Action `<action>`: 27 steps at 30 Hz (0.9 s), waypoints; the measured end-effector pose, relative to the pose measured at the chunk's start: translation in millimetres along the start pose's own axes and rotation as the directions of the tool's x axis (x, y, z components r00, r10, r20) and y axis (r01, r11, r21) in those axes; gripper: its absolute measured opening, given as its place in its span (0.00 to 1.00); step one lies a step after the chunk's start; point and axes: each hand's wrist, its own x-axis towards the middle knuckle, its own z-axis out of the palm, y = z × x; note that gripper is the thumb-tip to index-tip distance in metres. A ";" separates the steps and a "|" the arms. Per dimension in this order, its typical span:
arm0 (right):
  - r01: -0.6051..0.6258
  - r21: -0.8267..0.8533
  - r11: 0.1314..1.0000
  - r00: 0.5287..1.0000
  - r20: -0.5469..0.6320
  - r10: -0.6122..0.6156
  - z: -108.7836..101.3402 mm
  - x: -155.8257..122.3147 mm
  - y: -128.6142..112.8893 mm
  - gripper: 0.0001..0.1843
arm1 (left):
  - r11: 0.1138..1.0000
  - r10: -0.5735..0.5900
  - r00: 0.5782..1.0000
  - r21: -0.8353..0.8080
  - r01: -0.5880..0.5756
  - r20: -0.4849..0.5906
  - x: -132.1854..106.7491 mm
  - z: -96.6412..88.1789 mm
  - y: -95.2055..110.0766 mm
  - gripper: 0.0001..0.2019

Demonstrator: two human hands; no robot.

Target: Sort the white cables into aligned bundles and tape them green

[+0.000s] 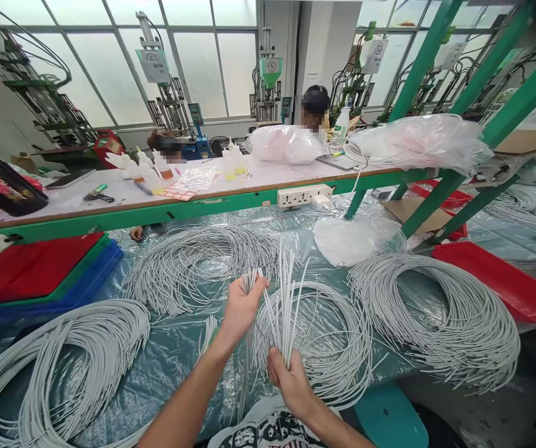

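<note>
My right hand (291, 381) is closed around a bundle of thin white cables (287, 305), whose loose ends fan upward. To its upper left, my left hand (244, 305) is closed on a few cable ends (250, 280); a small pale tip shows by the thumb. Behind the bundle lies a coil of white cable (356, 336) on the plastic-covered table (170, 354). A short clump of cable ends (209, 330) sits left of my left forearm.
Larger cable coils lie at left (123, 348), behind (170, 255) and right (477, 330). Red trays (496, 280) and stacked trays (39, 267) flank the table. A raised shelf with a power strip (296, 198), bottles and plastic bags spans the back. Other people sit beyond it.
</note>
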 end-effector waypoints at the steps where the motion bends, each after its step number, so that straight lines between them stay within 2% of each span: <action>1: 0.000 -0.005 1.000 1.000 0.010 0.000 -0.3 0.3 -0.5 0.32 | 0.998 -0.023 0.999 -0.056 0.021 -0.029 -1.3 2.5 -1.6 0.15; 3: 0.000 -0.015 1.000 1.000 0.026 0.000 -0.5 0.5 -0.5 0.33 | 0.989 -0.049 0.997 -0.142 0.041 -0.053 -4.7 8.9 -4.6 0.17; 8: 0.020 0.033 0.999 1.000 0.018 -0.021 1.3 1.7 2.3 0.32 | 0.956 -0.017 1.000 -0.293 0.010 -0.022 -11.4 23.5 -8.3 0.18; 14: -0.043 0.203 0.978 0.998 -0.045 0.053 2.3 10.2 -3.2 0.35 | 0.844 -0.076 0.997 -0.534 0.048 -0.031 -16.2 26.5 -2.5 0.15; 19: -0.069 0.216 0.974 0.986 -0.133 0.099 -2.3 15.7 -11.4 0.35 | 0.790 -0.077 0.978 -0.610 -0.060 -0.196 -18.1 26.0 -6.4 0.12; 23: -0.016 0.178 0.984 0.990 -0.135 0.040 -4.6 17.9 -11.9 0.32 | 0.777 -0.105 0.950 -0.620 -0.107 -0.295 -14.4 27.1 -14.6 0.10; 27: 0.055 0.158 0.986 0.990 -0.134 -0.034 -4.6 19.4 -6.8 0.28 | 0.734 -0.151 0.935 -0.670 -0.111 -0.321 -11.1 27.5 -18.7 0.08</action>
